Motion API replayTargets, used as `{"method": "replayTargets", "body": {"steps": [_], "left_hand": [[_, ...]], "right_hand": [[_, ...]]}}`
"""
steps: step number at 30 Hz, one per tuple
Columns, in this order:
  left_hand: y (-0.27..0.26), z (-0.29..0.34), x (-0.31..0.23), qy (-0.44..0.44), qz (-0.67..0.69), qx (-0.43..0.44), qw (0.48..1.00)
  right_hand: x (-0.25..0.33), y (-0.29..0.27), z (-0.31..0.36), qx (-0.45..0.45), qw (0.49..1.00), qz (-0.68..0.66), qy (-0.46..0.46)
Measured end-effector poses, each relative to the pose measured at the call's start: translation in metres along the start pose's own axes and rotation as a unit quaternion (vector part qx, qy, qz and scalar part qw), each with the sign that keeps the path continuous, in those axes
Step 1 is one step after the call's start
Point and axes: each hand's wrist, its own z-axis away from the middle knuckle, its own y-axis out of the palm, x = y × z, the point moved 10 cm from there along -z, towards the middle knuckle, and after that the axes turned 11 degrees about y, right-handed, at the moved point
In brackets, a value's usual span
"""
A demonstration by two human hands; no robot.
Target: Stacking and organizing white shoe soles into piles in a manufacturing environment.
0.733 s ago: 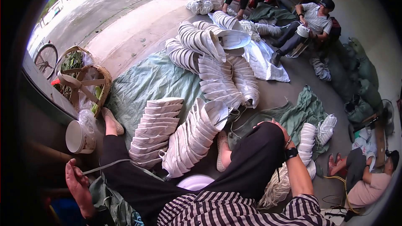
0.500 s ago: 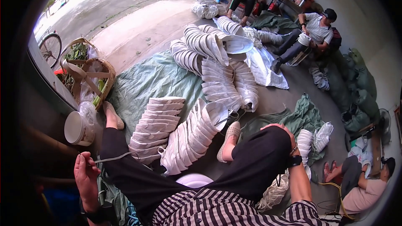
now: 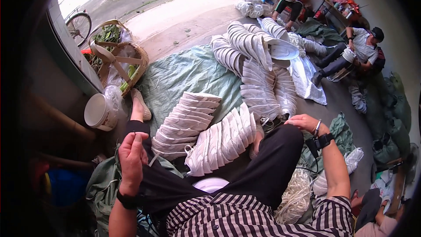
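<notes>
My left hand (image 3: 133,152) is raised above my left thigh, thumb and fingers pinched together. A short pale strip (image 3: 153,159) shows beside it, seemingly trailing from the fingers. Over my right knee, my right hand (image 3: 307,124) has its fingertips pressed together; anything in them is too small to make out. Between my legs lie two nested stacks of white shoe uppers, a left stack (image 3: 187,123) and a right stack (image 3: 222,141). Below them is part of a white round object (image 3: 211,184). Beside my right thigh sits a bundle of cream laces (image 3: 294,197).
A green sheet (image 3: 175,74) lies ahead, with more stacked uppers (image 3: 258,85) beyond. On the left stand a wicker basket (image 3: 141,57) of greens and a white bucket (image 3: 97,110). People sit at the right, including one person (image 3: 364,46) in a cap; green sacks (image 3: 397,123) line the wall.
My left hand has moved up and inward, and less of the pale strip shows. My right hand has shifted from resting on the knee to a pinch above it. The whole view has swung left.
</notes>
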Motion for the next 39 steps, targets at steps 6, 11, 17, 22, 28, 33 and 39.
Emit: {"method": "replayTargets", "body": {"steps": [6,11,17,22,28,33,39], "left_hand": [[-0.027,-0.017,0.169,-0.259,0.022,-0.168,0.951],[-0.093,-0.033,0.238,-0.236,-0.252,-0.228,0.91],[-0.096,-0.042,0.269,-0.253,-0.471,-0.171,0.827],[-0.078,-0.039,0.254,-0.24,-0.545,-0.174,0.784],[-0.089,-0.05,0.27,-0.324,-0.519,-0.098,0.785],[-0.106,-0.036,0.268,-0.338,-0.442,-0.216,0.802],[-0.125,-0.046,0.289,-0.337,-0.502,-0.141,0.784]], "right_hand": [[0.06,-0.062,-0.037,-0.034,0.994,0.101,0.035],[0.12,-0.062,-0.095,-0.028,0.988,0.15,0.014],[0.167,0.033,-0.205,0.053,0.971,0.23,-0.046],[0.188,0.126,-0.268,0.008,0.927,0.34,-0.155],[0.216,0.176,-0.319,-0.055,0.939,0.292,-0.174],[0.238,0.222,-0.343,-0.042,0.951,0.226,-0.208],[0.202,0.258,-0.356,0.043,0.957,0.27,-0.097]]}}
